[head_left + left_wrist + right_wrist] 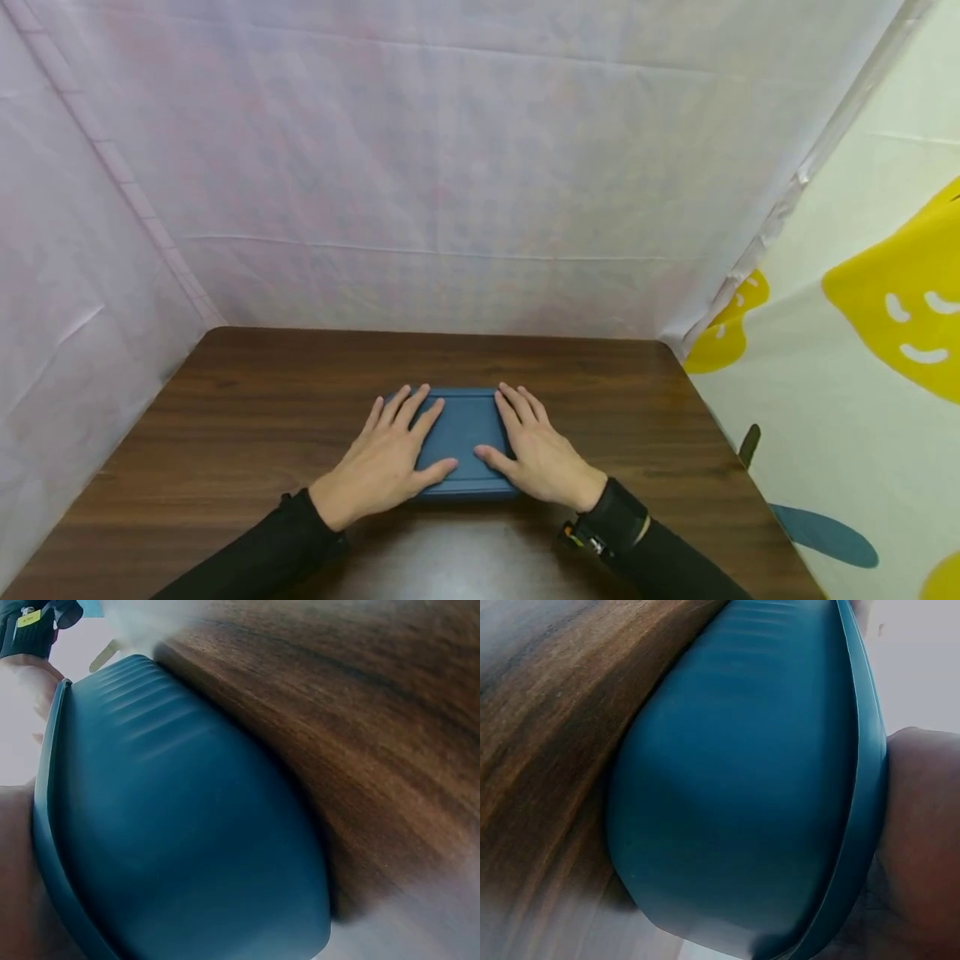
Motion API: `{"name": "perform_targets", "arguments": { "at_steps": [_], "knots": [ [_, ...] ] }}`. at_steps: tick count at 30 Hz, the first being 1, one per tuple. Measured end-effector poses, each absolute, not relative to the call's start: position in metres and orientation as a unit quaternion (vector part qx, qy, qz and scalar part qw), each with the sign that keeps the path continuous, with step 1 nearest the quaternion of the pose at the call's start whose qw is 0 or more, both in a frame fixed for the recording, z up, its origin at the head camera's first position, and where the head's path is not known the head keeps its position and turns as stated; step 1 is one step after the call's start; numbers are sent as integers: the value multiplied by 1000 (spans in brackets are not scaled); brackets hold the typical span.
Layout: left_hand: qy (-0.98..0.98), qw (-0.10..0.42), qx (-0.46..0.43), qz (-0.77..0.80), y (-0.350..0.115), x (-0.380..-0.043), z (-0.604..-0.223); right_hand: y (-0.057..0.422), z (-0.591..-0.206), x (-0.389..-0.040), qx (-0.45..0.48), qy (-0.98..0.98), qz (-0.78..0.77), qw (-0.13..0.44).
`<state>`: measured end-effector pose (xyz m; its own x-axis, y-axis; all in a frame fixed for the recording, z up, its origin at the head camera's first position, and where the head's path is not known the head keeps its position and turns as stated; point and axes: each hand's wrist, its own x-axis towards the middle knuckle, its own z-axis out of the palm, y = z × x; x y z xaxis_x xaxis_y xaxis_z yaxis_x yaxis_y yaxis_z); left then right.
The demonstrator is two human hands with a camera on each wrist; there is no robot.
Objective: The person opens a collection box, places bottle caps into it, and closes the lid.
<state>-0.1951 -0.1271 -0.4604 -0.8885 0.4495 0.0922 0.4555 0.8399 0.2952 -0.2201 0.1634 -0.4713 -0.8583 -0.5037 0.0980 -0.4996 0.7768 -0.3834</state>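
A blue lidded box (467, 429) stands on the wooden table, its flat lid facing up. My left hand (386, 457) rests on the left side of the lid, fingers spread and pointing away from me. On the opposite side my right hand (542, 454) lies over the lid's right edge, with its thumb pointing inward across the top. In the left wrist view the smooth side wall of the box (180, 817) shows ridges toward one end. The right wrist view has the other wall of the box (735, 772) under the overhanging lid rim (862, 772).
The brown wooden table (262, 400) extends around the box on every side. Behind it hangs a pale fabric wall (450, 167), with another at the left. A white sheet with yellow smiling shapes (900, 292) hangs along the right edge.
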Motion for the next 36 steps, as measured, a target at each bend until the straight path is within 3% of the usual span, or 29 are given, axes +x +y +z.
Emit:
{"name": "perform_targets", "arguments": {
  "at_steps": [7,16,24,36],
  "knots": [
    [-958,13,-235,-161,-127,-196,-458,165,-468,-220,-265,939,-219,2],
    [-960,21,-222,-171,-138,-199,-456,183,-466,-225,-261,939,-218,-43],
    [-963,62,-193,-175,-173,-208,-454,216,-465,-236,-274,933,-200,-119],
    [-974,63,-143,-166,-234,-215,-451,270,-472,-254,-230,952,-153,-134]
  ]
}}
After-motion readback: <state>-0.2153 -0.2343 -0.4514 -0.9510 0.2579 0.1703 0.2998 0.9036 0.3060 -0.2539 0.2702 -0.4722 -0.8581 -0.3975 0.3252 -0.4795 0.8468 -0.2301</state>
